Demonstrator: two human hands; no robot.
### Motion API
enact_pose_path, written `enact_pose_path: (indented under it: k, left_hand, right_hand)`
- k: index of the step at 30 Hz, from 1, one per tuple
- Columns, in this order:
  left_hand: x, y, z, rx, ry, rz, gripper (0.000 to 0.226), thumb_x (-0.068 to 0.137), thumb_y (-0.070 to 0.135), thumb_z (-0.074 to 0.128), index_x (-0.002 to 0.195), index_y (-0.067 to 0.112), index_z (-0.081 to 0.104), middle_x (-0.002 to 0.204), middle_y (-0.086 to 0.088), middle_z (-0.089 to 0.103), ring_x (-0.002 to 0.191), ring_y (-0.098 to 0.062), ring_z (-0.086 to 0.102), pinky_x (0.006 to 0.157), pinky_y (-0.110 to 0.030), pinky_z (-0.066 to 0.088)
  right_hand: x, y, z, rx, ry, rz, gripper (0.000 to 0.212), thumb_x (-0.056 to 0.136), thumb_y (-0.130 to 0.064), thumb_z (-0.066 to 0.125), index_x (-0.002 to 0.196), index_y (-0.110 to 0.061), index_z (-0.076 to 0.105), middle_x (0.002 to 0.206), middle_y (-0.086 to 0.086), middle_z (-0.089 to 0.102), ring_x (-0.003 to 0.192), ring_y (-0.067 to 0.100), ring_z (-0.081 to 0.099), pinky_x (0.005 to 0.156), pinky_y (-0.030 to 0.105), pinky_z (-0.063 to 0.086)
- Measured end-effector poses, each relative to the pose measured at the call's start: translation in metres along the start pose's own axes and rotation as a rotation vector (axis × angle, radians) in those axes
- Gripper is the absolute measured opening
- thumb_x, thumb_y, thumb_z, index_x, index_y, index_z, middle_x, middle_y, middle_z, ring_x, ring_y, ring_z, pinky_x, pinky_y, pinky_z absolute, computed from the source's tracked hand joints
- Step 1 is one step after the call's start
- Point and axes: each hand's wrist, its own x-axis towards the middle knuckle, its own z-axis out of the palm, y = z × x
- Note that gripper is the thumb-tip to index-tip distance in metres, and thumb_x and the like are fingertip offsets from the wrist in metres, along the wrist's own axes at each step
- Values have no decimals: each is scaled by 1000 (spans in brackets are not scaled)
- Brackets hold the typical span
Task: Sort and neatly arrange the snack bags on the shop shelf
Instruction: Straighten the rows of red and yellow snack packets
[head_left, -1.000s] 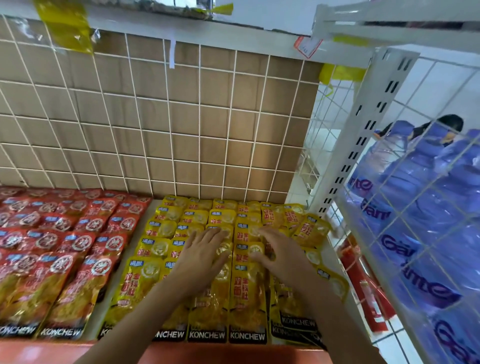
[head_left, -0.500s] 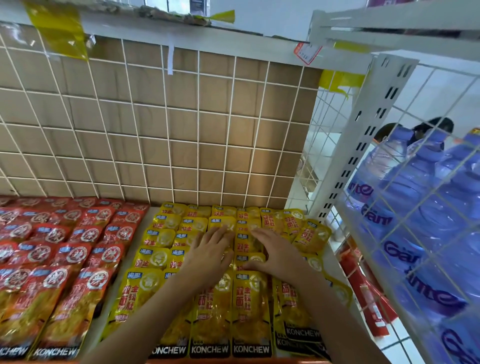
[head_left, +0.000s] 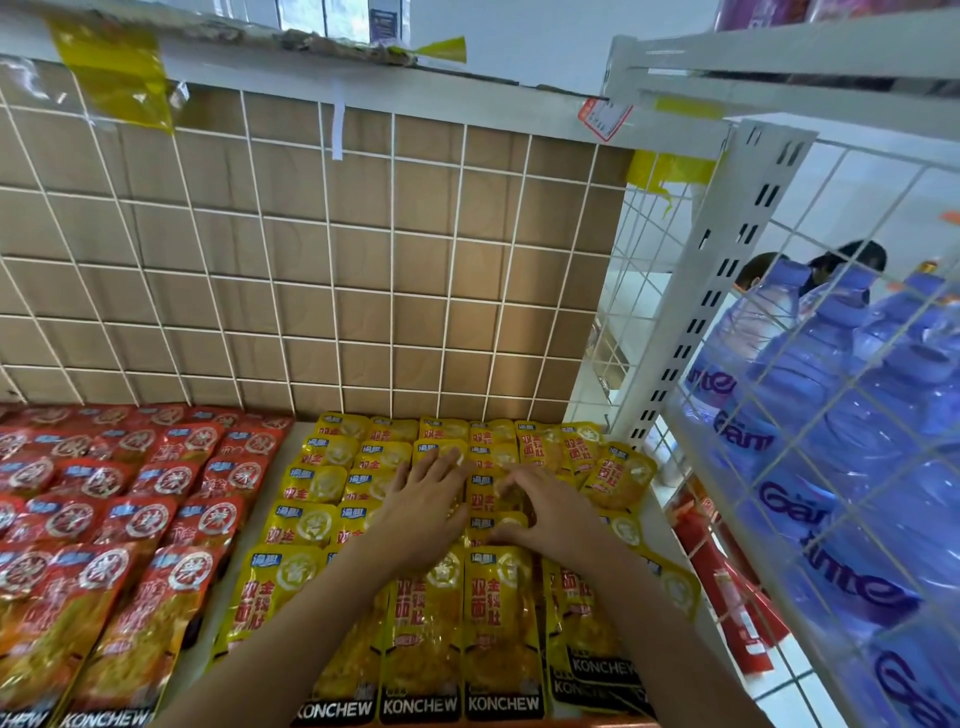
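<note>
Both hands have slid farther back along the yellow bags (head_left: 498, 623) and now sit closer together, and the right one's fingers, flat 0.5 s ago, are bent.

Nearest, the front row of yellow bags lies flat on the shelf (head_left: 303, 434). Each bag's long axis runs front to back, with the KONCHEW end at the front edge and the top toward the rear. Later rows overlap like shingles.

The left hand (head_left: 423, 501) rests palm down on the middle rows, its grip apart and its fingers straight. Just beside it, the right hand (head_left: 556, 514) arches over 1 yellow bag, thumb nearer and fingers farther. I cannot tell whether its grip is clamped on that bag or only resting.

Red bags (head_left: 130, 519) fill the shelf's left part in the same overlapped rows and with the same heading. A bare strip of shelf separates them from the yellow ones.

To the right, behind a side wire grid (head_left: 810, 332), stand blue water bottles (head_left: 831, 415). At the rear, a back grid (head_left: 363, 260) backed with brown board closes the shelf.
</note>
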Motion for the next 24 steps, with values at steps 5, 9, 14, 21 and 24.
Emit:
enact_pose_path:
  k: [5, 9, 14, 21, 24]
  left_hand:
    - [0, -1, 1, -9, 7, -2, 52, 99, 38, 28, 148, 34, 10, 158, 8, -2, 145, -15, -8, 117, -41, -5]
    - [4, -2, 2, -10, 1, 7, 51, 99, 34, 28, 148, 34, 12, 158, 8, 1, 145, -15, -7, 117, -43, -5]
    - [7, -1, 1, -12, 10, 5, 50, 98, 31, 29, 147, 33, 16, 157, 8, 3, 145, -15, -5, 117, -43, -3]
    - [8, -3, 3, -27, 21, 4, 49, 99, 29, 28, 146, 34, 18, 157, 9, 5, 145, -14, -5, 118, -42, -3]
    - [8, -2, 3, -33, 26, 4, 49, 99, 29, 28, 146, 33, 18, 157, 9, 5, 145, -13, -5, 117, -42, -3]
  right_hand:
    - [-1, 4, 1, 0, 41, 8, 22, 89, -35, 58, 96, -15, 56, 138, -5, 46, 125, 12, 43, 94, 25, 35]
    - [2, 5, 3, -3, 21, 7, 18, 91, -34, 55, 90, -17, 57, 146, -6, 38, 132, 12, 36, 107, 30, 31]
    - [5, 5, 5, 14, 39, 31, 13, 91, -35, 54, 87, -23, 53, 145, -7, 39, 133, 12, 36, 110, 34, 30]
    - [6, 3, 9, 10, 94, 28, 13, 92, -33, 53, 84, -22, 52, 140, -6, 45, 127, 11, 43, 104, 32, 35]
    - [7, 3, 10, -14, 97, 35, 16, 92, -34, 53, 89, -18, 57, 140, -7, 45, 126, 10, 43, 104, 32, 36]
